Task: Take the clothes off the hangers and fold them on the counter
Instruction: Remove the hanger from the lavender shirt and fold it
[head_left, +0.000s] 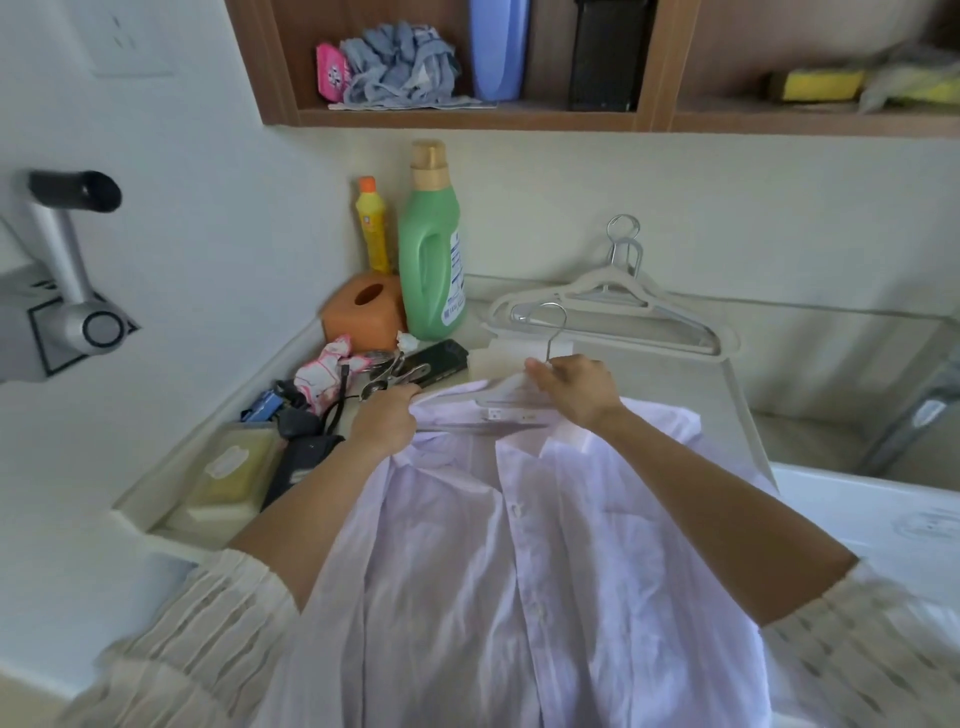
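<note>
On the counter (675, 374) lies a pale lilac shirt (519, 519), partly on its white hanger (506, 389). The left hand (387, 423) pinches the shirt's shoulder; the right hand (576, 389) grips the hanger near its hook. Behind them rest two empty hangers (623, 301).

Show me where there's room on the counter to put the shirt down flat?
Bare counter shows only right of the shirt, below the empty hangers at the back and beside the sink. The left corner is crowded: green bottle, orange box, clips, small clutter. Left hand holds the shoulder; right hand the hanger.
</note>
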